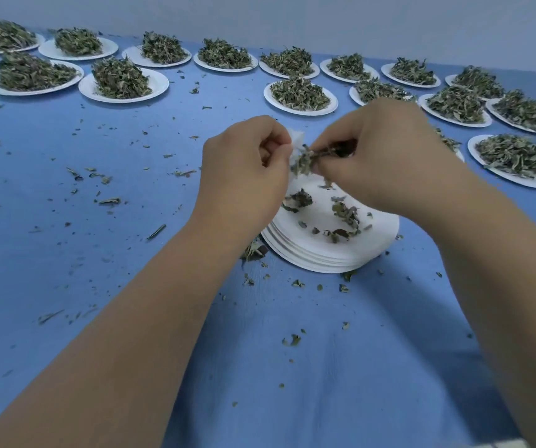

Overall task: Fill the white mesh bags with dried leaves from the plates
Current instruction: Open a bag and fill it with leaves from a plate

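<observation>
While my left hand is pinching the white bag, my right hand is pinching dried leaves beside it, above stacked plates.

Stacked plates near centre, heaped plates behind, cloth beneath

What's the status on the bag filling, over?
Left hand pinches bag; right hand pinches leaves beside it. Both above plate stack, few scraps on top. Full plates beyond, not in the way.
</observation>
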Demonstrator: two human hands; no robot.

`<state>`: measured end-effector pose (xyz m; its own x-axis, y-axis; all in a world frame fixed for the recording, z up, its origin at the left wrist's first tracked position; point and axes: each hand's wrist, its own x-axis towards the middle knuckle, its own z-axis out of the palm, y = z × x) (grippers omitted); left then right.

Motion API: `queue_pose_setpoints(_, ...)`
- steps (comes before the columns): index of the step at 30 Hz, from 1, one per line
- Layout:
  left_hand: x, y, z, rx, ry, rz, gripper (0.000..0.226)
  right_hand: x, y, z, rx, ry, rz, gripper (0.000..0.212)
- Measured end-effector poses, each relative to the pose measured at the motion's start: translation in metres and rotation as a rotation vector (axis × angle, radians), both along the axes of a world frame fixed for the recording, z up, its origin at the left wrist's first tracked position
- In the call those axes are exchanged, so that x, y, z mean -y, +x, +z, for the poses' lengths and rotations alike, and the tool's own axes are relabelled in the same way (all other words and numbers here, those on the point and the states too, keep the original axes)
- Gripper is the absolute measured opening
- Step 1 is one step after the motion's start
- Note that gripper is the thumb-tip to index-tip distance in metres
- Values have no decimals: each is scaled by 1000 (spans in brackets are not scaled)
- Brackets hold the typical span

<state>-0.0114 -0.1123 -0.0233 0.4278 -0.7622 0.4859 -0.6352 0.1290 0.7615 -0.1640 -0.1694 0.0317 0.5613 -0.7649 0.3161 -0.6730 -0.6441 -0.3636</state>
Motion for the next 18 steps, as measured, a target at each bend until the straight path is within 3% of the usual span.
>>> queue_pose_setpoints(6, 2, -2, 0, -318, 19, -181, 18, 8, 23, -9, 96, 84, -105, 17)
queue_pose_setpoints(10, 4, -3, 1, -392, 42, -254, 17, 11, 21, -13, 254, 232, -152, 17)
queue_pose_setpoints(12, 5, -1, 1, -433, 39, -229, 20, 11, 19, -11, 312, 338, -108, 9)
queue_pose_setpoints(14, 7, 3, 1, -496, 44, -210, 22, 12, 16, -8, 428, 581, -30, 6)
queue_pose_setpoints(16, 8, 8, 0, -534, 46, -204, 22, 14, 10, -9, 554, 796, 67, 19)
queue_pose_setpoints(18, 8, 11, 0, -542, 48, -208, 22, 15, 7, -13, 589, 783, 133, 33)
